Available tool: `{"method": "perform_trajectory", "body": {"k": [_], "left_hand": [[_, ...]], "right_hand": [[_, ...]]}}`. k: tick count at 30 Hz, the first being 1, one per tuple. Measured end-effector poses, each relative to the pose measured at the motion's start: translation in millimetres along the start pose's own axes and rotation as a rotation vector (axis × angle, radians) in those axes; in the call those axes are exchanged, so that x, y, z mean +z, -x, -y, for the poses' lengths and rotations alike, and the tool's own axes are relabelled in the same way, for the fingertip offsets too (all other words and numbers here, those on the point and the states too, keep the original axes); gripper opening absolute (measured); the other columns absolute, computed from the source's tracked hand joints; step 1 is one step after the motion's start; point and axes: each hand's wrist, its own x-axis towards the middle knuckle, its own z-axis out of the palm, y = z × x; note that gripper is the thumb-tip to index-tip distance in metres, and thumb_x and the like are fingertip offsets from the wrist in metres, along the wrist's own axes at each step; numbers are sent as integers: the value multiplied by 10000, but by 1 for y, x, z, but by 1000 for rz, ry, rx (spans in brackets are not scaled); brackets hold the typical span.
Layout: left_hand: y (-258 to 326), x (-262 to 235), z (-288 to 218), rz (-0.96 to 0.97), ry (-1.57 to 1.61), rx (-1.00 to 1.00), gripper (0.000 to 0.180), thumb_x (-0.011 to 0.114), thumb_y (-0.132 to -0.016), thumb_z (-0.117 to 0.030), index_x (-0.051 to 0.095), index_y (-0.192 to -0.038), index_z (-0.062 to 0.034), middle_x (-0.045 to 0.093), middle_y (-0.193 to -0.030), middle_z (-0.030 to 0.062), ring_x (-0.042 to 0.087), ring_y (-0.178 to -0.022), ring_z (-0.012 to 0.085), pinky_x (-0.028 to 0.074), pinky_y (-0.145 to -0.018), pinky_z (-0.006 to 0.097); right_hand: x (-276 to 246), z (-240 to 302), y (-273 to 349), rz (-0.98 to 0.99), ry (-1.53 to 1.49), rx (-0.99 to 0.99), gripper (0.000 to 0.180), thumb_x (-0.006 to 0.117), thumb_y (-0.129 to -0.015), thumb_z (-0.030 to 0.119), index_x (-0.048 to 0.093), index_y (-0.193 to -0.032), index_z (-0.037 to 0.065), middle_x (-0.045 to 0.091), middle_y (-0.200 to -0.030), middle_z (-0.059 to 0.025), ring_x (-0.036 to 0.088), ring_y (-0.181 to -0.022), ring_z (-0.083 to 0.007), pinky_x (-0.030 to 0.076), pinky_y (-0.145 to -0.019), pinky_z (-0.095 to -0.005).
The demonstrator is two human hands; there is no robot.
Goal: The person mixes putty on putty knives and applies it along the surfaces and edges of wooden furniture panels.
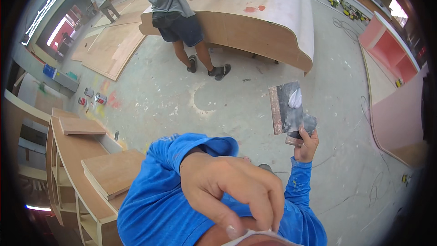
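My right hand (308, 143) grips two flat putty scrapers beside each other. The larger scraper (286, 114) has a dark blade, a worn brown edge strip and a dab of white putty (295, 99) on its face. Partly behind the fingers sits the smaller scraper (310, 121). Close to the camera, my left hand (236, 184) bends inward with its fingers curled. Its thumb and fingertips meet a pale white edge (255, 233) at the bottom of the view. What that edge belongs to is cut off. Blue sleeves cover both arms.
A co-worker (170, 13) in shorts stands at a large curved wooden counter (255, 27). Wooden shelving (75, 155) with loose boards is at left, near several paint cans (101, 98). Cables (364, 105) trail on the floor near a pink cabinet (393, 50). Another person (101, 2) is far left.
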Motion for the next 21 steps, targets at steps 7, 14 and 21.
{"method": "perform_trajectory", "body": {"k": [7, 14, 21], "left_hand": [[-30, -2, -14, -10, 8, 115, 121, 559, -829, -113, 602, -840, 0, 586, -901, 129, 585, -816, 275, 419, -774, 382], [-42, -22, -14, -224, -182, 273, 177, 534, -856, -218, 574, -882, -48, 583, -908, 120, 594, -781, 258, 434, -774, 393], [-58, -16, -11, -250, -116, 184, 284, 498, -893, -325, 537, -1006, -68, 568, -897, 117, 588, -765, 228, 448, -759, 378]], "right_hand": [[3, -4, 3, -39, 16, -22, 280, 539, -770, -62, 524, -1044, -1, 614, -949, -83, 611, -802, -171, 512, -681, -299], [-1, 0, 5, -101, 83, 45, 324, 573, -738, -55, 517, -1053, -3, 609, -943, -84, 606, -807, -166, 518, -706, -293], [-1, -1, 4, -14, -78, 53, 349, 574, -725, -79, 517, -1063, -14, 609, -972, -105, 615, -829, -180, 517, -758, -314]]}}
